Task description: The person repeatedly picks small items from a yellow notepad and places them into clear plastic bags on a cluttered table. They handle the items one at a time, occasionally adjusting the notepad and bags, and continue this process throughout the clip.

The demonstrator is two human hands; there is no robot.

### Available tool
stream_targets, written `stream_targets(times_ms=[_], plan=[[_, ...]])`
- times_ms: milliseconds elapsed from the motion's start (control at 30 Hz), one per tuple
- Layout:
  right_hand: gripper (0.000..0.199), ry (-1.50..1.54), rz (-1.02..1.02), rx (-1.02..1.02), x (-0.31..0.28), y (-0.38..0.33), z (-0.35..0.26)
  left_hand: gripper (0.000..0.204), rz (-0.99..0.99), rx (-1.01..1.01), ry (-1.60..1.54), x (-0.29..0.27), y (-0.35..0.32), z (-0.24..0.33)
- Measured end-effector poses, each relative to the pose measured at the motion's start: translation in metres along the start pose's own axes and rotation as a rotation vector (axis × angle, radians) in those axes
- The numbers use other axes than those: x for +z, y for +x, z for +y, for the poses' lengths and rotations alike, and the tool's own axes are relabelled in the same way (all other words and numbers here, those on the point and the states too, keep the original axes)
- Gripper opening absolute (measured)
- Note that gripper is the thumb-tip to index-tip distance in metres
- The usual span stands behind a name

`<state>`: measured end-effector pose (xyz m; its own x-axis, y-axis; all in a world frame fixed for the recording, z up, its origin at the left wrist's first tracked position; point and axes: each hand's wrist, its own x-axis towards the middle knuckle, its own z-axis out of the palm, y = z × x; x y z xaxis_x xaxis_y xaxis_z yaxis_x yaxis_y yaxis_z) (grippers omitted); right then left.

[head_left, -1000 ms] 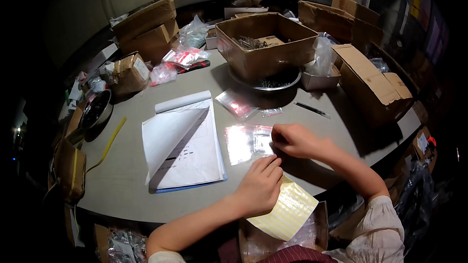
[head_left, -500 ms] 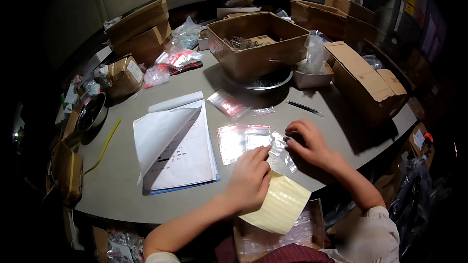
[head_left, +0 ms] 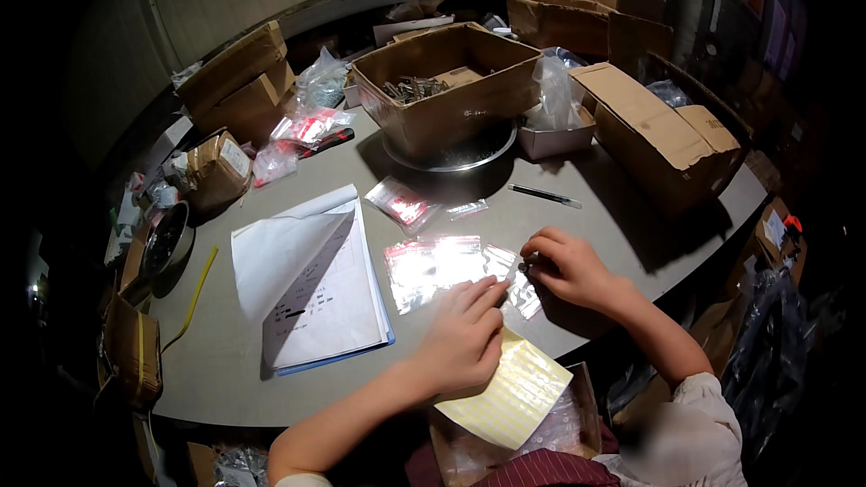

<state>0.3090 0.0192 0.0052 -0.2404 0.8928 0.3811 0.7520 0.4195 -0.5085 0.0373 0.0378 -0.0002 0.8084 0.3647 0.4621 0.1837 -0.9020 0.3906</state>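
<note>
My left hand point(head_left: 460, 334) reaches over the table edge, its thumb and palm against a yellowish sheet of label strips point(head_left: 516, 390), which it holds. The fingertips of that hand rest at the small clear zip bags point(head_left: 433, 266), which lie overlapping and glare in the light. To the right, my right hand point(head_left: 575, 272) pinches a small dark piece point(head_left: 524, 266) between thumb and forefinger, just above the rightmost bag. What exactly that piece is cannot be made out.
A clipboard with papers point(head_left: 334, 325) lies left. Beyond the bags are a packet of bags point(head_left: 401, 206), a pen point(head_left: 544, 196) and a cardboard box of metal parts point(head_left: 451, 122) on a metal bowl point(head_left: 460, 160). An open carton point(head_left: 663, 158) stands right; a box of clear bags point(head_left: 586, 397) sits below the sheet.
My view has shifted, moving the table's things slightly left in the picture. The right hand stays by the bags, and the small dark piece in its fingertips now shows more clearly.
</note>
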Motion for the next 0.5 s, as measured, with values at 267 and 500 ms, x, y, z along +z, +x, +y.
stream_targets(times_ms=[267, 500], plan=[[0.017, -0.253, 0.036, -0.268, 0.015, 0.006, 0.009, 0.027, -0.140, 0.017, -0.016, 0.012, 0.013, 0.003], [0.014, -0.200, 0.054, -0.165, 0.008, 0.024, 0.019, 0.031, -0.163, 0.007, -0.102, 0.014, 0.010, -0.001]])
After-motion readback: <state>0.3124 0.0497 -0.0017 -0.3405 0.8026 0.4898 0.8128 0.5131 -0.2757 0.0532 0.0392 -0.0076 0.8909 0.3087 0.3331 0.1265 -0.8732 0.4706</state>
